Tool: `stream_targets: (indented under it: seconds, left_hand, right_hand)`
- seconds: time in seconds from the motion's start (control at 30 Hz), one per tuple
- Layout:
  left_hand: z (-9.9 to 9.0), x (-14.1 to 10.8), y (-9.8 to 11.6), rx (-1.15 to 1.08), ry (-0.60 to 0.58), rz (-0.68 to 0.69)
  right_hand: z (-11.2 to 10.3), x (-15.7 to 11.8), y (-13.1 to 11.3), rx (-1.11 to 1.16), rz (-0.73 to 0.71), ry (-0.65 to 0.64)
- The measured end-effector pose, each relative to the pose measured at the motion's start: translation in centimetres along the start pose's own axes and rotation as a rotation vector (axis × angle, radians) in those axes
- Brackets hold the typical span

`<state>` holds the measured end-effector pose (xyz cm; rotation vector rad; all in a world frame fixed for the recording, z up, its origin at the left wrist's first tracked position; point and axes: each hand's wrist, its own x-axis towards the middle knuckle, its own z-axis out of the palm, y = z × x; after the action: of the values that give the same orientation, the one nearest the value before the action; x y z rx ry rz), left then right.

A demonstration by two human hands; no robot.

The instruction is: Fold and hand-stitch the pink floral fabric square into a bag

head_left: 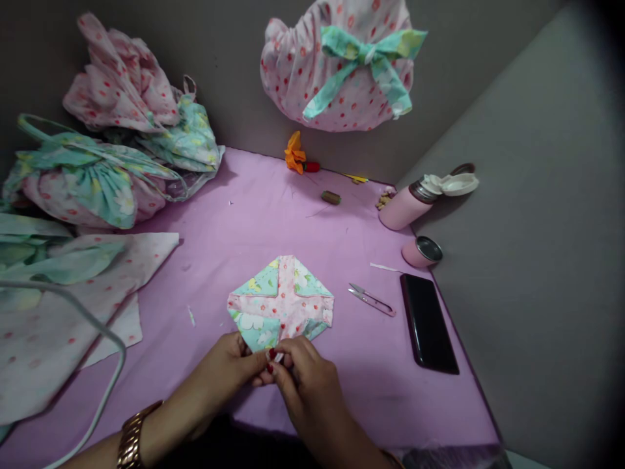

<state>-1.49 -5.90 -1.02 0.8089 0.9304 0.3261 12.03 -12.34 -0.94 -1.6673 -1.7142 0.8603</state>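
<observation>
A small sewn patchwork piece (266, 304), with green floral corners and a pink dotted cross, lies near the table's front. My left hand (244, 359) grips its lower edge, thumb on top and fingers beneath. Opposite it, my right hand (303, 370) pinches the bottom tip of the same piece between thumb and fingers. The fingertips of both hands meet there and hide the tip. Whether a needle is between them I cannot make out. Thread snips (372, 301) rest to the right of the patchwork.
Gathered fabric bags (97, 176) and loose dotted cloth (58, 326) fill the left, with a pale cable (97, 319) across. A bow-tied pouch (342, 78) hangs on the wall. A thread spool (331, 197), pink flask (407, 205), cup (418, 253) and phone (430, 322) sit back and right.
</observation>
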Motion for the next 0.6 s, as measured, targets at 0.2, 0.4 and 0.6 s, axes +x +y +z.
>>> stream_targets:
  seconds: [0.2,0.4,0.6]
  left_hand:
    - [0.03,-0.17,0.07,-0.019,0.043,-0.016]
    - [-0.02,-0.23,0.36,0.051,0.064,-0.047]
    - [-0.26,-0.23,0.16,0.075,0.089,-0.071]
  right_hand:
    - [0.35,-0.02,0.11,-0.117,-0.056,-0.034]
    - [-0.23,-0.19,-0.14,0.282,-0.073,0.163]
    - [-0.28,-0.19,0.22,0.964,0.206,0.222]
